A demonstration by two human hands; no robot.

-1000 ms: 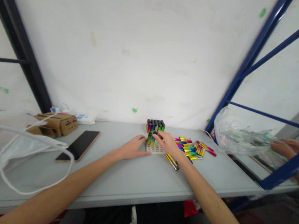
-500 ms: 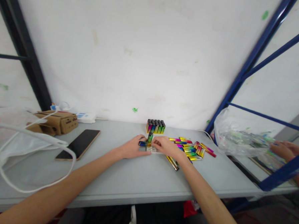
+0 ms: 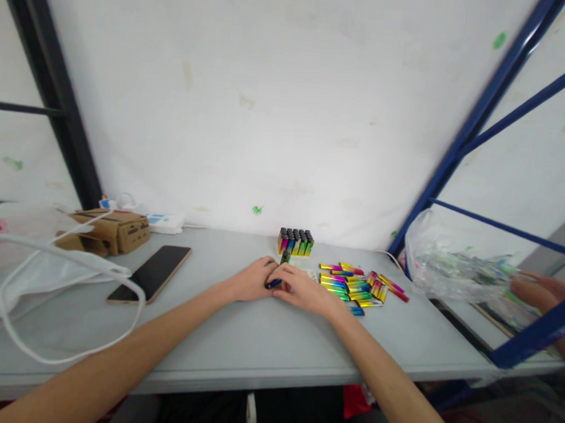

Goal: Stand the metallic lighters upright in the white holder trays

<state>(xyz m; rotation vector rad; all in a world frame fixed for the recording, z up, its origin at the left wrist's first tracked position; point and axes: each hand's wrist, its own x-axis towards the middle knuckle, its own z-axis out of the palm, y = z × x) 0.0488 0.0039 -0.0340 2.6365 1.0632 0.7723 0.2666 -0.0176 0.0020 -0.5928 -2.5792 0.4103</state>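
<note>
My left hand (image 3: 252,280) and my right hand (image 3: 302,288) meet fingertip to fingertip on the grey table (image 3: 257,336), both curled round a dark blue lighter (image 3: 273,283) held between them. My right hand covers most of a white slotted tray (image 3: 312,275). One lighter (image 3: 285,257) stands upright just behind the hands. A full block of upright rainbow lighters (image 3: 295,242) stands by the wall. Several loose rainbow lighters (image 3: 354,282) lie in a pile right of my right hand.
A phone (image 3: 149,279), a cardboard box (image 3: 115,230), a white plastic bag (image 3: 28,267) and a power strip (image 3: 166,223) lie to the left. A blue rack frame (image 3: 456,145) and a clear bag (image 3: 450,264) are at the right, with another person's hand (image 3: 538,293) on it.
My right hand has come down from the upright lighters and moved left over the tray. Both hands have closed together on one lighter.
</note>
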